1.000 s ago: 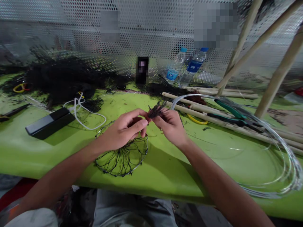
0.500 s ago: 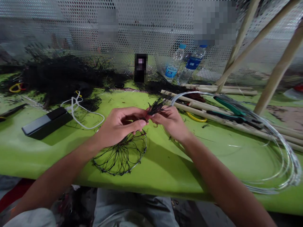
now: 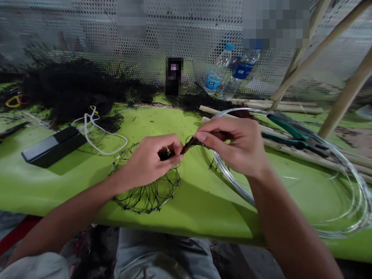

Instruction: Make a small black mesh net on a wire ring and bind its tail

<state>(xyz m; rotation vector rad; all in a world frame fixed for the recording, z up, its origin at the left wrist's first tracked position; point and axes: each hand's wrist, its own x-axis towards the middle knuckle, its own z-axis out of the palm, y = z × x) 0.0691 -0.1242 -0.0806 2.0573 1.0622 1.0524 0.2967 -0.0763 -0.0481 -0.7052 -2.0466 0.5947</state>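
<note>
My left hand and my right hand meet above a green table, both pinching a thin bundle of black strands stretched between them. Under my left hand lies a round wire hoop with black net knotted across it. The strands run from my left fingertips up to my right thumb and forefinger.
A coil of silver wire lies to the right, with green-handled pliers and bamboo sticks behind it. A black box and white cord sit left. A black net pile, two water bottles and a perforated metal screen stand at the back.
My right hand has risen and moved right, drawing the strands out from my left hand. The tuft that stuck up between the hands is now pulled taut.
</note>
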